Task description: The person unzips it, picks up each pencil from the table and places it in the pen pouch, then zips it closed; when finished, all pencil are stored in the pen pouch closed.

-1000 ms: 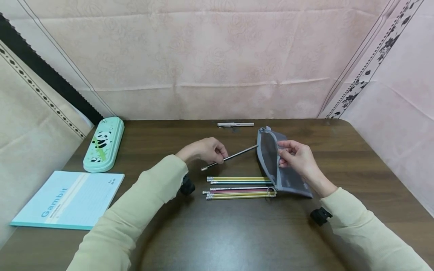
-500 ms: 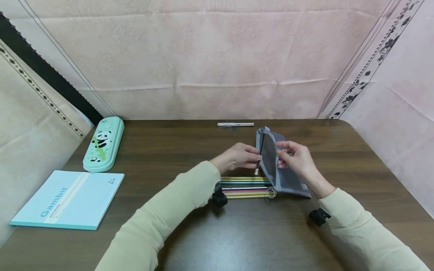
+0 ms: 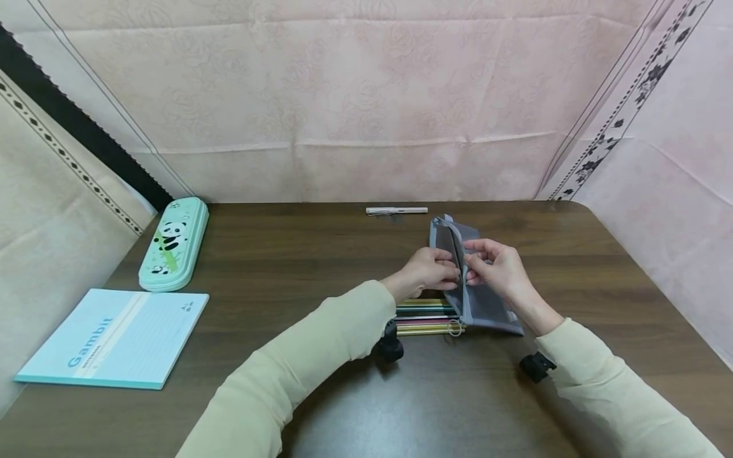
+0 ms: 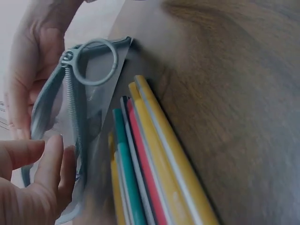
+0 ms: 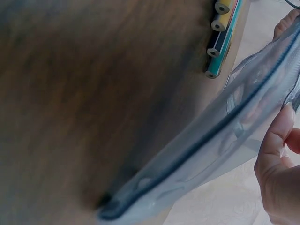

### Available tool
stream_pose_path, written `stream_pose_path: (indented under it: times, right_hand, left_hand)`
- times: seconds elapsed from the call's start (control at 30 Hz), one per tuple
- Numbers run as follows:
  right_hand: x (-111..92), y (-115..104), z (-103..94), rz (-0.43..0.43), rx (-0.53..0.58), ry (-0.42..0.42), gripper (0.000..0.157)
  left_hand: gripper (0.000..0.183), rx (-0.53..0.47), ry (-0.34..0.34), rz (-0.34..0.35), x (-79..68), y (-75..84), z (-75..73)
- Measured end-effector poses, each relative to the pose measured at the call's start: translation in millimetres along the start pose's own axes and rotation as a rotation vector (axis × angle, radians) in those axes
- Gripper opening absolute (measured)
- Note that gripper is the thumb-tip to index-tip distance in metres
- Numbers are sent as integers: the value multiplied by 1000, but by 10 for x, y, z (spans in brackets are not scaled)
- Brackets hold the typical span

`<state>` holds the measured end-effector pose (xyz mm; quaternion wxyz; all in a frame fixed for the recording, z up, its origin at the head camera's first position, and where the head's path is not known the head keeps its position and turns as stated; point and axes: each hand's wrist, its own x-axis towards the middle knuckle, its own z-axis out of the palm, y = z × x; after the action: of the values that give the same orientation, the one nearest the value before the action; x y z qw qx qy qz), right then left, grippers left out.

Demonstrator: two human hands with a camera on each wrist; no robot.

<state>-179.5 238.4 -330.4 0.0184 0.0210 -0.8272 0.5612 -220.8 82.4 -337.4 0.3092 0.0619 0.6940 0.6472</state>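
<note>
My right hand [image 3: 497, 270] pinches the zipped edge of a grey see-through pencil pouch [image 3: 495, 308], which stands with its mouth open to the left. At that mouth is my left hand [image 3: 426, 272], its fingers at the opening around the near end of a dark pencil [image 3: 453, 243]. Most of this pencil lies inside the pouch, and its end is hidden by the fingers. Beneath the left hand, several pencils [image 3: 424, 329] lie side by side on the table, with yellow, green and red ones visible [image 4: 140, 159] in the left wrist view.
A ring [image 4: 96, 61] hangs from the pouch's zip pull, near the pencils. A silver pen [image 3: 396, 210] lies at the table's back edge. On the left are a mint panda pencil case [image 3: 174, 245] and a light blue notebook [image 3: 114, 337].
My left hand has moved right to the pouch, and the pencil it carried has turned and gone into the mouth. My right hand stays on the pouch edge, whose opening has narrowed.
</note>
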Motion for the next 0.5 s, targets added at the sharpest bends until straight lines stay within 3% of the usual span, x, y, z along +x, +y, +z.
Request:
stream_pose_path:
  times: [0.1,0.2,0.37,0.5]
  right_hand:
    - [-4,4,-6,-9,4,4,35]
    - [-6,8,-18,-12,8,7,35]
    - [-7,10,-46,-10,7,12,36]
    - [-9,27,-61,-2,14,10,37]
  left_hand:
    - [48,50,-40,26,-46,7,-120]
    - [43,166,-92,51,-111,-8,-345]
    - [29,487,-146,48,-229,-81,-785]
    - [19,697,-157,52,-305,-138,-997]
